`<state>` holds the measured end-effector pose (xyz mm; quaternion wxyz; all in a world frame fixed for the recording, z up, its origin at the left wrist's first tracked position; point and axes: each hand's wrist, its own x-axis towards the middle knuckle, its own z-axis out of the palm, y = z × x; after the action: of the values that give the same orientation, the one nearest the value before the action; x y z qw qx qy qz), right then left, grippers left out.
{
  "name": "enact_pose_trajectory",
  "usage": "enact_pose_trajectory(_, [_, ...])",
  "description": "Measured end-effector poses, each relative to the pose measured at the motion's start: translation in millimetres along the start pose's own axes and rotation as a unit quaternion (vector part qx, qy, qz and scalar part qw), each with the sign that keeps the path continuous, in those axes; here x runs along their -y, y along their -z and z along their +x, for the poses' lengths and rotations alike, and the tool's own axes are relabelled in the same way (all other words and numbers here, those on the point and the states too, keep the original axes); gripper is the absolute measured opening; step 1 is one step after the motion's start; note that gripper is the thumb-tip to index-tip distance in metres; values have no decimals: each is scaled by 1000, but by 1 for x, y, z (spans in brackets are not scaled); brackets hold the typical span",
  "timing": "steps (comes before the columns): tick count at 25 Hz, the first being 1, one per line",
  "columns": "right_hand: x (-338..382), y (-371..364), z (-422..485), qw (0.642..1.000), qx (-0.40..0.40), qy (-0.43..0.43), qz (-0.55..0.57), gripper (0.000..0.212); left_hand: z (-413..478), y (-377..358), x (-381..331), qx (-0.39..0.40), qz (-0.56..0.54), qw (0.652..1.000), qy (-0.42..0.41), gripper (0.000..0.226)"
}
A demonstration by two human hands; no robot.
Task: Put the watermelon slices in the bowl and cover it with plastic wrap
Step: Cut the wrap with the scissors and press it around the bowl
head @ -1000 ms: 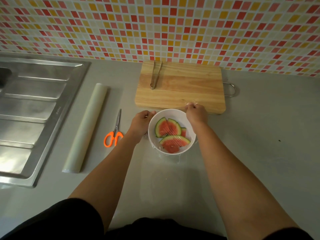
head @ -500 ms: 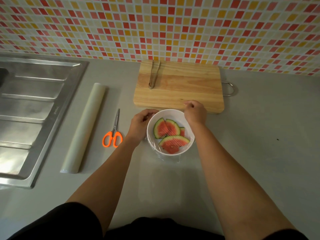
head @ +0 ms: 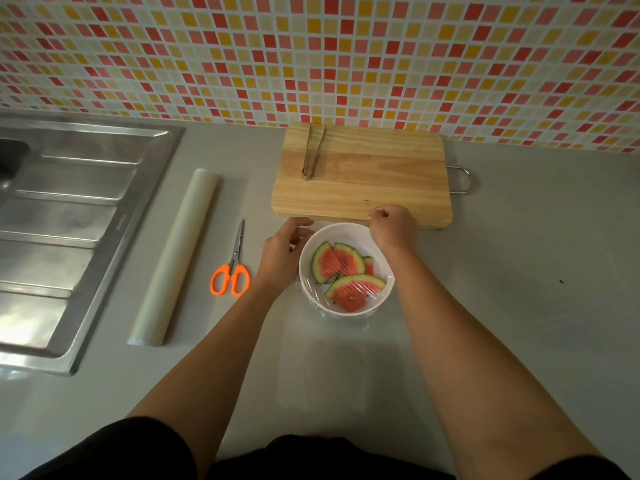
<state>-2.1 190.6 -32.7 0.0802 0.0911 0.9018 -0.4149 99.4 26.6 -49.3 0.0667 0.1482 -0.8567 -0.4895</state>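
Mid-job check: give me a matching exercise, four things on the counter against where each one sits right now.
Things:
1. tongs
2. scissors
3. watermelon slices
4. plastic wrap roll

Places:
A. in the white bowl, under film
B. beside the sink
C. on the cutting board
D. between the roll and the left hand

Pairs: 1-C, 2-D, 3-A, 4-B

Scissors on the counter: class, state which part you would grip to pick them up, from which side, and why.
Grip the scissors by the orange loops at the near end, coming from above and the near side. They lie flat and closed, blades pointing away toward the wall, so the loops face the person. The left hand is closest, beside the bowl.
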Motion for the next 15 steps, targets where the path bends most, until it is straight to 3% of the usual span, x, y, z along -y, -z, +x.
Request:
enact_pose_trajectory(3, [1,0,-1,1000,-9,-2,9,32,-7,0,6,45,-38,997,52,40])
enact_pose_trajectory(6, [-3,2,0,1000,-4,-7,13,33,-17,3,11,88,32,995,30,44])
enact_pose_trajectory(8, [-4,3,0,1000,7,-6,26,33,-17,13,14,47,93,994,11,36])
enact_pose_trajectory(11, [-5,4,-2,999,12,1,32,32,3,32,9,-81,123,988,44,29])
enact_pose_trajectory(13, [-5,4,-2,999,11,3,32,32,17,31,-10,-91,73,992,43,26])
enact_pose_trajectory(15, [-5,3,-2,999,15,2,28,33,18,12,-31,-46,57,997,20,34])
